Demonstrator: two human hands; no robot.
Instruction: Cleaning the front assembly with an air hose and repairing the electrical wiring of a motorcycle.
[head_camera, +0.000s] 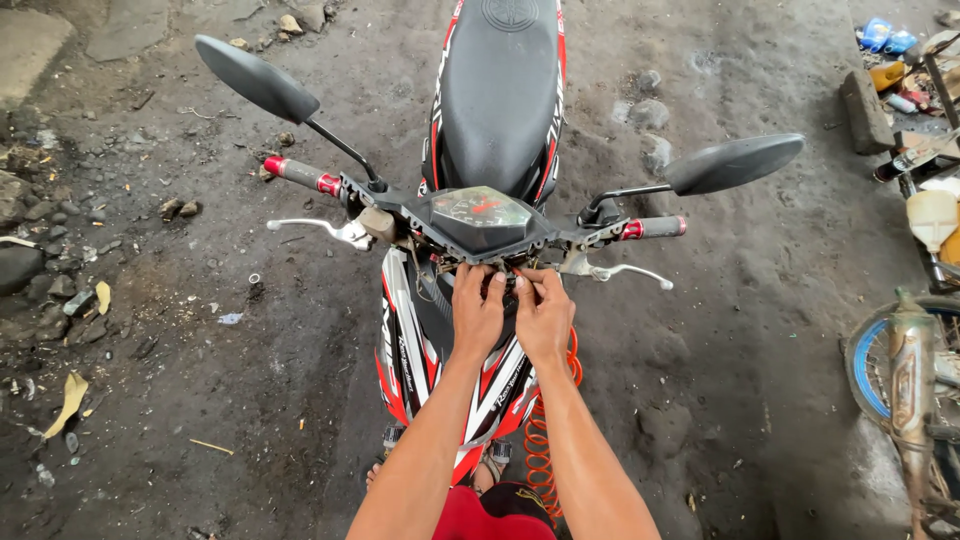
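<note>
So, quick rundown of what's in view:

Bike: a red, white and black motorcycle (497, 150) sits mid-frame on a dirt floor (200, 380), seen from the front end, black seat (500, 85) running away from the camera.
Work spot: the underside of the black handlebar cover (480, 222), right below the speedometer (480, 207), where the front panel meets the steering head.
Left hand: left hand (478, 312) is palm down, fingers curled narrow and tucked up under the cover edge. Can't tell if it pinches anything small.
Right hand: right hand (543, 315) is just beside it, touching, fingertips pressed into the same gap. Same deal, whatever it grips is hidden.
Handling: I'd guess the plastic cover is light and stiff but a bit brittle at the clips, so the edges near the fixing points look like the place to hold, not the thin middle. The bike itself is heavy.
Bars: red-tipped grips (300, 175), silver brake levers (335, 230) and two black mirrors (258, 80) stick out each side.
Hose: an orange coiled air hose (540, 440) hangs beside the front fairing, near the person's right forearm.
Surface: packed, oil-dark dirt with stones and scraps on the left.
Room: open workshop; an exhaust pipe and wheel (905, 370) at right, bottles and clutter (900, 60) top right.
</note>
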